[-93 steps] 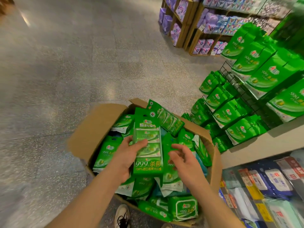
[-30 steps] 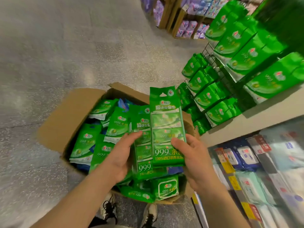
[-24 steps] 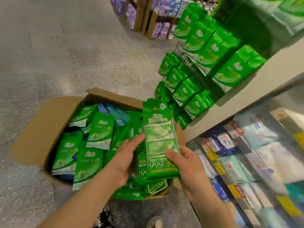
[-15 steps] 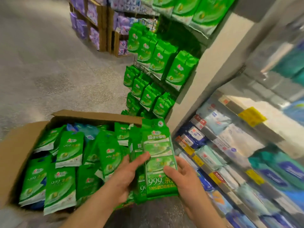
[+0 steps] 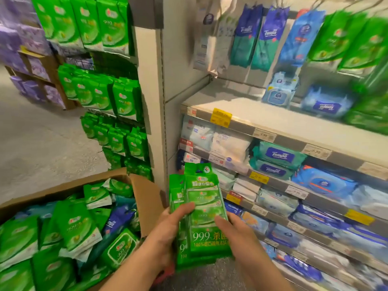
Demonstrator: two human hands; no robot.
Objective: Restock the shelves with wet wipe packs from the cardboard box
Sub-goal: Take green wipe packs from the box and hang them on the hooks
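I hold two tall green wet wipe packs (image 5: 204, 211) stacked one over the other, upright, in front of the shelves. My left hand (image 5: 168, 225) grips their left side with the thumb across the front. My right hand (image 5: 237, 232) grips the right side, thumb on the front pack. The open cardboard box (image 5: 147, 198) lies at lower left, full of several green wet wipe packs (image 5: 77, 225). The shelf unit (image 5: 273, 124) stands to the right; its top board is partly bare on the left.
Green packs hang on a wire end rack (image 5: 109, 97) left of the white shelf upright (image 5: 151, 106). Lower shelves (image 5: 279, 183) hold blue and white wipe packs. Hanging tissue packs (image 5: 260, 36) fill the upper right. Grey floor (image 5: 42, 143) and purple goods (image 5: 25, 49) lie at left.
My view has swung up and right from the box to the shelves. Both hands lifted the two green packs out of the box and carried them toward the shelf unit.
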